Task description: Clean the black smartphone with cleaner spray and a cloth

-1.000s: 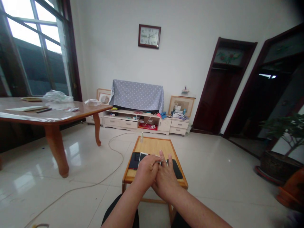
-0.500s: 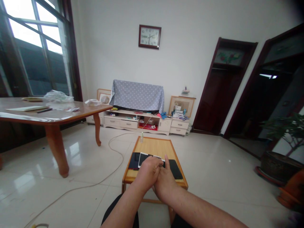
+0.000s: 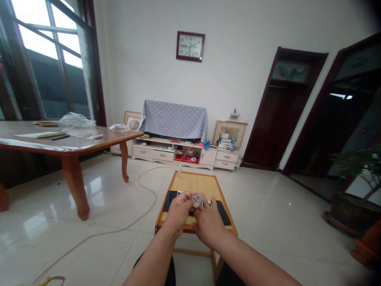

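1. Head view, progress: I have the small shiny piece (image 3: 197,201) above the low table (image 3: 196,182); the left hand (image 3: 179,212) pinches it between fingertips; the right hand (image 3: 210,222) has its fingers spread, close beside; I judge the handling under way, release not yet done.
2. Head view, direction: it points from the left fingertips toward the right fingers; its long axis I cannot tell.

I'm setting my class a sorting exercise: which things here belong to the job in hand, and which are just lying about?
In the job:
small shiny scrap held in the left hand, beside the right hand
probably the small table beneath, and dark flat things on it

Lying about:
plastic bag on the big table
cord
spotted cloth
potted plant
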The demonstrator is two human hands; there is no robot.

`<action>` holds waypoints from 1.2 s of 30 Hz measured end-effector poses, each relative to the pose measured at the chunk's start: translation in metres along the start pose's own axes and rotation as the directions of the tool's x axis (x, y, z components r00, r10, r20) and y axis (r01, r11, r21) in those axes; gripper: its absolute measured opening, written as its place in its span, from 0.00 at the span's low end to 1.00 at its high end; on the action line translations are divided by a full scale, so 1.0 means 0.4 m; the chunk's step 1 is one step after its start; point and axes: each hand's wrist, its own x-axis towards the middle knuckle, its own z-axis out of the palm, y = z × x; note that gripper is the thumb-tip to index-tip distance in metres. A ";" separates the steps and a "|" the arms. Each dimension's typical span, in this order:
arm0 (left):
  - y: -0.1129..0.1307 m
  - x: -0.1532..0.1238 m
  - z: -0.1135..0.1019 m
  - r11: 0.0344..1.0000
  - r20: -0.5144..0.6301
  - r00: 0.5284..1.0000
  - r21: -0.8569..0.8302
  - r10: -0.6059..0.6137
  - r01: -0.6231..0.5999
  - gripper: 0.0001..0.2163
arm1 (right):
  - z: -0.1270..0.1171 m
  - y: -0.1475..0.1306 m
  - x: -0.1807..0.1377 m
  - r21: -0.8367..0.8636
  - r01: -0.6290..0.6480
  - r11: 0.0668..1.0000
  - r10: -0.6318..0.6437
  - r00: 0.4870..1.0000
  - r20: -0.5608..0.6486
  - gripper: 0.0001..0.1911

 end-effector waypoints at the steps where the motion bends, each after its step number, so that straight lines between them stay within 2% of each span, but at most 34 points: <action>1: -0.005 0.000 -0.007 0.991 -0.035 0.998 -0.128 -0.045 0.040 0.13 | 0.004 0.014 -0.003 0.095 -0.020 0.995 0.023 0.999 -0.031 0.26; 3: -0.017 0.001 -0.024 0.945 -0.068 0.992 -0.316 -0.105 0.078 0.16 | 0.016 0.038 -0.009 0.349 -0.070 0.934 0.102 0.992 -0.074 0.22; 4: -0.024 0.002 -0.031 0.923 -0.068 0.990 -0.375 -0.123 0.089 0.16 | 0.025 0.047 -0.012 0.497 -0.098 0.862 0.161 0.983 -0.085 0.21; 6: -0.040 0.002 -0.039 0.891 -0.055 0.987 -0.439 -0.153 0.114 0.15 | 0.042 0.053 -0.016 0.754 -0.133 0.643 0.292 0.953 -0.081 0.24; 8: -0.060 0.001 -0.038 0.878 -0.041 0.982 -0.456 -0.186 0.147 0.14 | 0.055 0.047 -0.018 0.890 -0.129 0.437 0.390 0.919 -0.058 0.29; 9: -0.071 0.000 -0.035 0.876 -0.034 0.979 -0.452 -0.203 0.166 0.14 | 0.060 0.041 -0.018 0.918 -0.116 0.379 0.411 0.910 -0.055 0.30; 10: -0.083 -0.002 -0.031 0.879 -0.028 0.976 -0.440 -0.217 0.183 0.13 | 0.065 0.036 -0.018 0.929 -0.099 0.356 0.418 0.906 -0.063 0.30; 12: -0.109 -0.009 -0.022 0.893 -0.025 0.971 -0.399 -0.239 0.210 0.13 | 0.078 0.030 -0.017 0.927 -0.075 0.369 0.419 0.903 -0.094 0.27; 15: -0.150 -0.025 -0.011 0.908 -0.031 0.964 -0.343 -0.266 0.239 0.12 | 0.118 0.042 -0.020 0.922 -0.116 0.368 0.471 0.879 -0.078 0.20; 18: -0.193 -0.042 -0.003 0.925 0.013 0.962 -0.274 -0.271 0.264 0.13 | 0.182 0.067 -0.031 0.949 -0.199 0.246 0.568 0.823 0.025 0.21; 20: -0.222 -0.049 0.000 0.937 0.011 0.955 -0.193 -0.296 0.292 0.14 | 0.225 0.080 -0.044 0.954 -0.229 0.195 0.586 0.807 0.074 0.22; 22: -0.249 -0.051 0.000 0.946 -0.068 0.947 -0.111 -0.314 0.305 0.14 | 0.256 0.083 -0.062 0.934 -0.251 0.253 0.567 0.821 0.067 0.21; 24: -0.272 -0.050 -0.005 0.950 -0.155 0.938 -0.055 -0.311 0.307 0.12 | 0.274 0.078 -0.079 0.891 -0.246 0.382 0.524 0.852 0.011 0.19; 27: -0.298 -0.046 -0.018 0.949 -0.198 0.928 -0.029 -0.314 0.315 0.10 | 0.289 0.066 -0.098 0.838 -0.186 0.514 0.457 0.885 -0.084 0.18; 31: -0.316 -0.040 -0.031 0.935 -0.182 0.919 -0.013 -0.350 0.353 0.10 | 0.315 0.077 -0.100 0.831 -0.210 0.516 0.473 0.878 -0.072 0.18; 36: -0.333 -0.014 -0.023 0.918 -0.137 0.910 0.008 -0.392 0.397 0.14 | 0.345 0.127 -0.080 0.826 -0.255 0.503 0.509 0.860 -0.044 0.17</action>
